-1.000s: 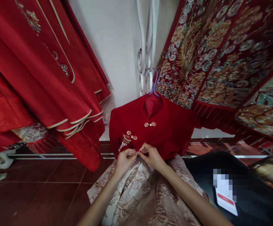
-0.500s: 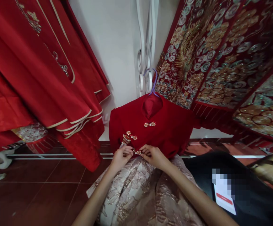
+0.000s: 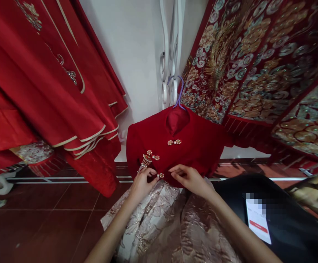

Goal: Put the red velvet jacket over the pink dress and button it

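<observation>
A dark red jacket [image 3: 150,131] hangs on a purple hanger [image 3: 180,91]. Gold-and-pearl flower fasteners decorate its front: an upper fastener [image 3: 174,142], one at the left [image 3: 155,157] beside a beaded tassel ornament [image 3: 147,160], and a lower fastener [image 3: 160,175]. My left hand [image 3: 143,183] has thumb and fingers curled at the left end of the lower fastener; its left part is hidden by the fingers. To the right of that fastener, my right hand [image 3: 190,179] is off it, thumb and fingers apart, fingertips close to the red cloth.
Red garments [image 3: 74,109] hang at the left; heavily embroidered ones [image 3: 246,73] hang at the right. A patterned champagne-coloured skirt [image 3: 153,226] spreads below my hands. A phone [image 3: 258,223] lies on a black seat [image 3: 230,193]. White shoes [image 3: 0,186] stand at far left.
My right hand has let go of the lower fastener's right end and moved slightly right, its fingers parting. My left hand stays at the fastener's left end.
</observation>
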The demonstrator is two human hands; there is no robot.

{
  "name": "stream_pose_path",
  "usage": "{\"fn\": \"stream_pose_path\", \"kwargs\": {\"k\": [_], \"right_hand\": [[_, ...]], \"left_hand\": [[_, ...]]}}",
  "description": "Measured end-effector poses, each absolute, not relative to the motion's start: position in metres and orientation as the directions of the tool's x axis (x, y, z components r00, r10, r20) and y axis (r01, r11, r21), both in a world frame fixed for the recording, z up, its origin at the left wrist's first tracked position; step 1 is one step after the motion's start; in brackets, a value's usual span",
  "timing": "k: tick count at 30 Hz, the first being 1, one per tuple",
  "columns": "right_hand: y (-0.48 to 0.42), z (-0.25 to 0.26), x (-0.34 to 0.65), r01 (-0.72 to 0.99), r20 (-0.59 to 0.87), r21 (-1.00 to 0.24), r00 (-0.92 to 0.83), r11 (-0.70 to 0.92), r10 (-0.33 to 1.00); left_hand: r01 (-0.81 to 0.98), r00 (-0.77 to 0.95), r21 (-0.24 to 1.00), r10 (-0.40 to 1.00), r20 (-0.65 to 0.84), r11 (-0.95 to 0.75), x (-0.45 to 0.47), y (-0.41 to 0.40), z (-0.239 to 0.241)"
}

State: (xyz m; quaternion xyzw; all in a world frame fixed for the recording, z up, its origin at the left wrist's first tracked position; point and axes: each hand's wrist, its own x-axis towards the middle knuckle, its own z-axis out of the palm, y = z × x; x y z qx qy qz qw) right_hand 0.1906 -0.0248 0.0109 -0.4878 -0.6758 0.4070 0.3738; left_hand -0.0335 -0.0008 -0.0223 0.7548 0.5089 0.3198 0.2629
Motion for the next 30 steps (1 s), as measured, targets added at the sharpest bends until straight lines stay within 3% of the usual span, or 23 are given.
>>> {"fn": "stream_pose_path", "kwargs": {"k": [7, 19, 21, 25, 30], "right_hand": [[-0.022, -0.024, 0.170, 0.308, 0.036, -0.944, -0.253, 0.116, 0.967], [-0.025, -0.018, 0.168, 0.239, 0.027, -0.965, -0.324, 0.109, 0.946], [-0.025, -0.018, 0.169, 0.213, 0.033, -0.972, -0.310, 0.103, 0.950], [-0.027, -0.015, 0.168, 0.157, 0.056, -0.983, -0.250, 0.097, 0.967], [-0.028, -0.011, 0.170, 0.147, 0.071, -0.982, -0.298, 0.119, 0.952]], "left_hand": [[0.556, 0.259, 0.768, 0.944, 0.204, -0.319, -0.032, -0.001, -0.022], [0.399, 0.148, 0.890, 0.974, 0.173, -0.219, -0.024, -0.004, -0.026], [0.288, 0.201, 0.941, 0.972, 0.121, -0.176, -0.023, -0.005, -0.023], [0.151, 0.466, 0.988, 0.884, -0.046, -0.028, -0.019, -0.012, -0.006], [0.097, 0.540, 0.994, 0.841, -0.019, -0.040, -0.015, -0.022, 0.012]]}}
